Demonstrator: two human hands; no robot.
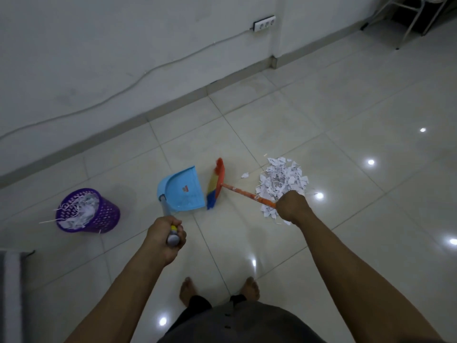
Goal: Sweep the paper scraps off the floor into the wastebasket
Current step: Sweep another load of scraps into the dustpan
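Purple wastebasket (87,210), one blue dustpan (184,189), one broom (218,183), one scrap pile (282,183)

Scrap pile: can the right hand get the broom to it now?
Likely yes: the right hand grips the broom beside the scrap pile, and only tile separates its head from the scraps.

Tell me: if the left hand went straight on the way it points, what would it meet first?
Probably the dustpan, along the handle the left hand grips; depth is unclear.
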